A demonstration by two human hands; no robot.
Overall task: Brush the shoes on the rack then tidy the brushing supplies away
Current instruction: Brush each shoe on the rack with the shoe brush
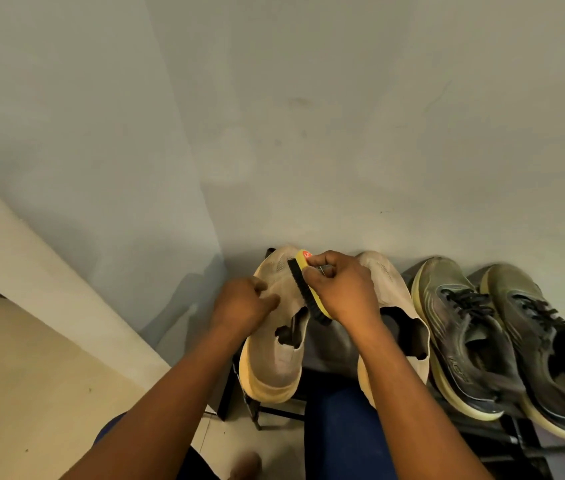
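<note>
A: On the top shelf of the black shoe rack [513, 434], against the wall, four shoes sit in a row. Which is being brushed?

B: The leftmost beige knit sneaker [276, 344]. The left hand [239, 304] grips its upper, fingers curled on the fabric, presumably to steady it against the strokes.

A: And the brush?

B: The yellow-backed shoe brush [303, 282] is clamped in the right hand [341, 289], black bristles turned toward the sneaker's toe area, touching or nearly so.

A: The other shoes?

B: The second beige sneaker [397, 317] lies just beside; the dark olive running shoes [475, 341] stand further right, apparently awaiting their turn. Tidying looks far off.
</note>
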